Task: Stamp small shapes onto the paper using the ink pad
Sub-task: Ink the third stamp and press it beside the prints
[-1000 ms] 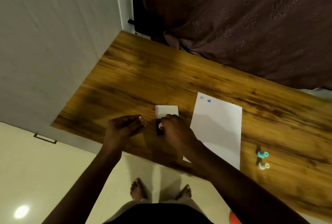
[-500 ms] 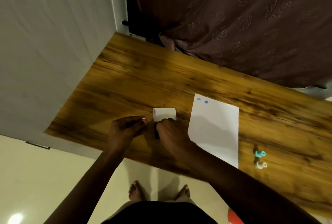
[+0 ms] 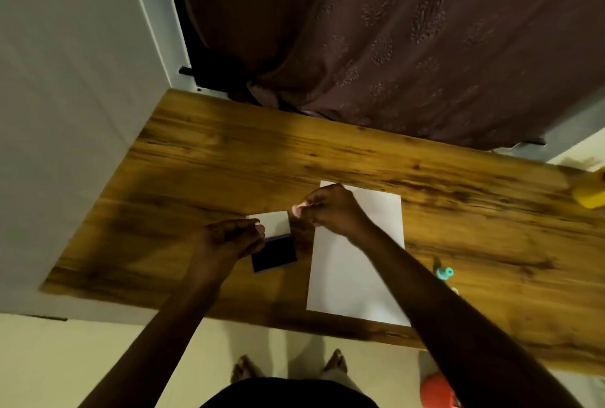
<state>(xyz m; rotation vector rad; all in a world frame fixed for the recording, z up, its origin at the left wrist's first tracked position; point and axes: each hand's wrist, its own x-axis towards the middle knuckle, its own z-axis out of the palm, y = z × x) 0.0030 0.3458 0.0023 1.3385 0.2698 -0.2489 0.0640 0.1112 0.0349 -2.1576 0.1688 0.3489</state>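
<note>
Looking down from the head camera, we see a wooden table (image 3: 327, 158) with an open ink pad (image 3: 274, 252) near its front edge: the dark inked tray lies flat and its pale lid (image 3: 273, 222) is folded back on the far side. Our left hand (image 3: 229, 240) rests at the pad's left edge with the fingers curled, touching or just over the case; we cannot tell whether it grips it. Our right hand (image 3: 330, 209) hovers over the near-left corner of the upper part of the white paper (image 3: 357, 276), just right of the lid, fingers pinched together on something small and pale at the fingertips, too blurred to name. The paper lies just beside the pad, on its right, its long side running away from us. A small teal stamp (image 3: 444, 273) stands on the table right of the paper, partly behind our right forearm. A yellow object (image 3: 591, 196) sits at the table's far right edge.
</note>
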